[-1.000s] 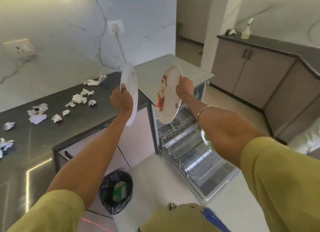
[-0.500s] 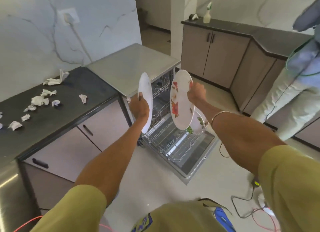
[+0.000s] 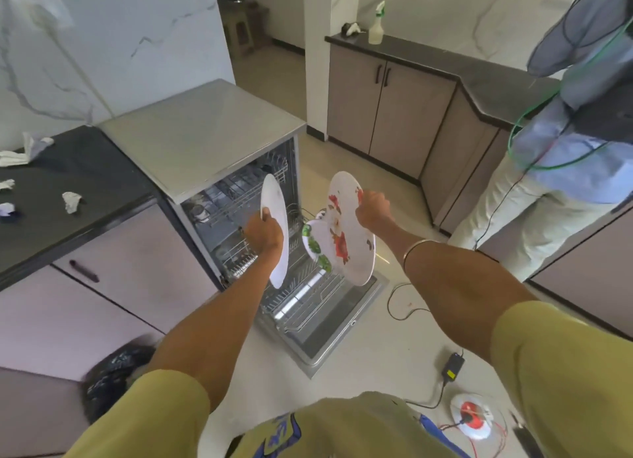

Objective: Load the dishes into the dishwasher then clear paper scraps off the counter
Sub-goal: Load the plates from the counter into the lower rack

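My left hand [image 3: 263, 233] grips a plain white plate [image 3: 276, 224] by its rim, held on edge above the pulled-out lower rack [image 3: 308, 295] of the open dishwasher [image 3: 236, 197]. My right hand [image 3: 372, 211] grips a white plate with red flowers [image 3: 346, 231], tilted over the same rack. A green-patterned plate [image 3: 313, 241] stands in the rack just behind it. Crumpled paper scraps [image 3: 71, 201] lie on the dark counter [image 3: 85, 173] at the left.
A black-lined bin [image 3: 113, 379] sits on the floor by my left arm. Another person [image 3: 561, 156] stands at the right near the far cabinets. A power adapter [image 3: 452, 365], cables and a round socket reel [image 3: 471, 420] lie on the floor right of the dishwasher door.
I have stepped closer to the dishwasher. Both plates have come lower over the lower rack, and the view has swung right, leaving most of the scraps out of frame.
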A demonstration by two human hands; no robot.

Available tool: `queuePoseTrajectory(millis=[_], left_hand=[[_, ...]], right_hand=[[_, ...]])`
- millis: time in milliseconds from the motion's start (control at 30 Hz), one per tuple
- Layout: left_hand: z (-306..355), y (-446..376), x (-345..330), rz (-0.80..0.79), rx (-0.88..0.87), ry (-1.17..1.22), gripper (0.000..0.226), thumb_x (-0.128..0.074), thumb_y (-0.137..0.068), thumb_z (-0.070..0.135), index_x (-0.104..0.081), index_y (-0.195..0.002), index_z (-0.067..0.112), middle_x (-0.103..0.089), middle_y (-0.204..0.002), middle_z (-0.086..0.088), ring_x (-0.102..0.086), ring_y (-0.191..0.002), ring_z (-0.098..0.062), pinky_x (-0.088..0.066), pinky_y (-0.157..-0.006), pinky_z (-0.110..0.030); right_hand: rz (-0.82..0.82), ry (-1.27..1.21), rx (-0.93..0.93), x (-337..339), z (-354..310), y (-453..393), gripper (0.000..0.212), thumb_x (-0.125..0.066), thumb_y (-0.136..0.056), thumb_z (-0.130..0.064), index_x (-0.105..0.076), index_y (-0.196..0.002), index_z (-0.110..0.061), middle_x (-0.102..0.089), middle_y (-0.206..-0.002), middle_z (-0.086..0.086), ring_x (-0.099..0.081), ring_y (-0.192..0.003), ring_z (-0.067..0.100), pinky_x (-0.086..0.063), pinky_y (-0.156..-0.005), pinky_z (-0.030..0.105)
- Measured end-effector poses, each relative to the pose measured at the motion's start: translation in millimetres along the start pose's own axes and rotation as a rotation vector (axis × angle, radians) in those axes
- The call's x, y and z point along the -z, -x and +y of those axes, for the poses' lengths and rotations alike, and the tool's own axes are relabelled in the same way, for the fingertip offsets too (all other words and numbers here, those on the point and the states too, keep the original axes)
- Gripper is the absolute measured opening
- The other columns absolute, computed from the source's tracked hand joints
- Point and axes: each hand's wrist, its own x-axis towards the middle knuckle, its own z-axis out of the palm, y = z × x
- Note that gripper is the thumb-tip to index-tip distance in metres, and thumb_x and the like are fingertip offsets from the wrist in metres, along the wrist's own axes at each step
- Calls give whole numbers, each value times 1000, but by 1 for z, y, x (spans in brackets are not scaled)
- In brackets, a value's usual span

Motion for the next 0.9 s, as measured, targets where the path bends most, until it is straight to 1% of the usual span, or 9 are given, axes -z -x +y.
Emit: queuePoseTrajectory(millis=[100, 267, 333, 400, 500, 600, 667, 800, 900], left_hand=[[-5, 5, -27, 27, 74, -10, 45, -36, -107, 27, -66, -112, -6, -67, -113, -26, -64, -106, -39, -52, -92, -53], [-22, -1, -66, 20, 254, -3, 47, -38, -106, 31, -63, -120, -5, -67, -114, -25, -64, -107, -40, -53, -92, -53], [-30, -7, -79, 21, 306, -27, 45, -41, -105, 30, -61, -121, -7, -66, -117, -27, -64, -108, -41, -52, -94, -54], [-37, -13, -91, 35, 368, -38, 43, -43, -105, 28, -60, -122, -8, -64, -120, -27, -62, -111, -42, -50, -97, -54], [-43, -22, -111, 0, 425, -44, 44, -42, -105, 26, -59, -123, -10, -63, -121, -28, -62, -112, -41, -49, -98, -49], [-38, -29, -127, -23, 463, -83, 45, -40, -106, 26, -58, -124, -12, -62, -123, -29, -60, -115, -39, -47, -99, -45], [-36, -37, -137, -24, 472, -96, 45, -39, -107, 25, -57, -127, -10, -61, -126, -28, -58, -118, -40, -45, -101, -46], [-32, -55, -154, 25, 541, -22, 44, -40, -106, 26, -55, -130, -8, -59, -131, -26, -57, -120, -41, -43, -104, -50], [-31, -68, -167, 72, 634, 28, 43, -45, -105, 28, -56, -128, -6, -60, -130, -22, -59, -118, -39, -46, -102, -50]], right_hand=[[-31, 12, -1, 0, 20, -20, 23, -54, -92, 0, -63, -112, -4, -61, -89, 3, -54, -60, 11, -35, -40, 14], [-86, 89, 7, -7, 39, -53, 24, -49, -93, 1, -62, -112, -1, -58, -90, 7, -55, -74, 23, -32, -43, 18], [-105, 96, 6, -16, 43, -69, 22, -49, -92, 0, -62, -110, 1, -58, -89, 9, -58, -77, 26, -40, -53, 24], [-121, 91, -7, -26, 45, -85, 21, -49, -93, -2, -61, -110, 2, -60, -91, 10, -59, -79, 27, -42, -62, 26], [-153, 120, 9, -39, 43, -106, 21, -46, -96, -4, -59, -111, 3, -65, -104, 18, -56, -80, 28, -44, -65, 28], [-214, 168, 37, -49, 37, -120, 25, -46, -98, -6, -58, -118, 3, -64, -113, 21, -64, -98, 38, -49, -72, 34], [-253, 190, 60, -55, 33, -131, 27, -47, -97, -6, -57, -121, 1, -64, -117, 20, -63, -103, 40, -51, -77, 35], [-322, 213, 116, -64, 27, -154, 32, -49, -94, -3, -57, -126, -2, -63, -119, 15, -63, -103, 35, -50, -77, 33], [-359, 224, 162, -73, 26, -178, 30, -51, -93, -4, -57, -122, -5, -63, -103, 8, -59, -82, 25, -52, -69, 32]])
